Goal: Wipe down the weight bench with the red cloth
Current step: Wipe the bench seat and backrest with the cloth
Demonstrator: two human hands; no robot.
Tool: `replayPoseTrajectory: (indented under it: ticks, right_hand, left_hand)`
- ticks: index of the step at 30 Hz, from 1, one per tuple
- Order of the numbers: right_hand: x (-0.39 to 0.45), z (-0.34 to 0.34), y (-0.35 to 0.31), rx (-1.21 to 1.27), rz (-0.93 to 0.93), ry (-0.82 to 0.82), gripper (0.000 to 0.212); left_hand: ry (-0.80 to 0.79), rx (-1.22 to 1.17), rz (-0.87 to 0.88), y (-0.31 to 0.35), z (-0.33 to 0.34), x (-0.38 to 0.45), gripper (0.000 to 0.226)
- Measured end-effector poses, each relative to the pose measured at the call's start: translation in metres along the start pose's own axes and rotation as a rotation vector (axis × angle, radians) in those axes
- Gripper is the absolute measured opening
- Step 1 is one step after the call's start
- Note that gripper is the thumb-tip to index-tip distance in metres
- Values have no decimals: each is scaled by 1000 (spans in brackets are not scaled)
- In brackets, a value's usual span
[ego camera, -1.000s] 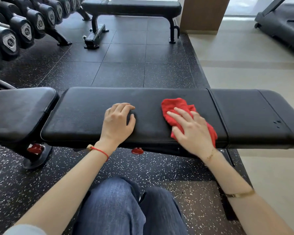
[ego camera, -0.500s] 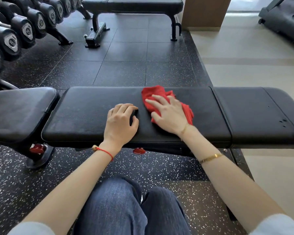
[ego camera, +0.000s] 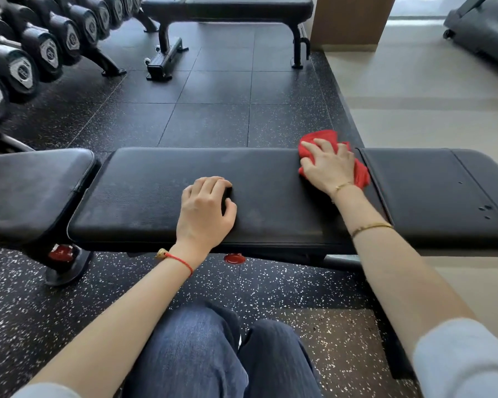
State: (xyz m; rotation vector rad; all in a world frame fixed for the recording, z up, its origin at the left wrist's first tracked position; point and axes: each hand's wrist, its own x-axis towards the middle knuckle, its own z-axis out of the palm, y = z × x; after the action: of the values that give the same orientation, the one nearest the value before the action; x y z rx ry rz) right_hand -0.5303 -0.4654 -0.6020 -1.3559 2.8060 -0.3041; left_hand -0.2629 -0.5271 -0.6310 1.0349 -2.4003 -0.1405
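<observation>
Red cloth (ego camera: 321,137) lying bunched under flat, spread right hand (ego camera: 329,165) at far right corner of bench (ego camera: 144,191) middle pad, left hand (ego camera: 206,214) loosely curled, empty, resting mid-pad; wiping seemingly underway, share already cleaned impossible to tell.

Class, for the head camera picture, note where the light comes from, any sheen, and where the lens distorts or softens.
Head view: daylight from the upper right brightens the pale floor; the weight bench shows faint sheen, no glare. Head view: wide-angle stretch enlarges the forearms at the bottom; dumbbells at the left edge look slightly soft.
</observation>
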Motion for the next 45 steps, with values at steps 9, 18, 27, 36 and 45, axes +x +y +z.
replayPoseTrajectory:
  ticks: [9, 18, 27, 36, 45]
  right_hand:
    - [-81, 11, -35, 56, -443, 4, 53]
    - [-3, -3, 37, 0, 4, 31, 49]
    - [-48, 11, -53, 15, -350, 4, 50]
    - [-28, 11, -38, 41, -349, 5, 48]
    - [-9, 21, -122, 32, -449, -45, 48]
  left_hand:
    - [10, -15, 5, -3, -1, -1, 28]
    - [13, -10, 12, 0, 0, -2, 26]
    - [29, -13, 8, 0, 1, -1, 27]
    - [30, 34, 17, -24, -17, -3, 27]
    - [61, -7, -36, -47, -19, -2, 26]
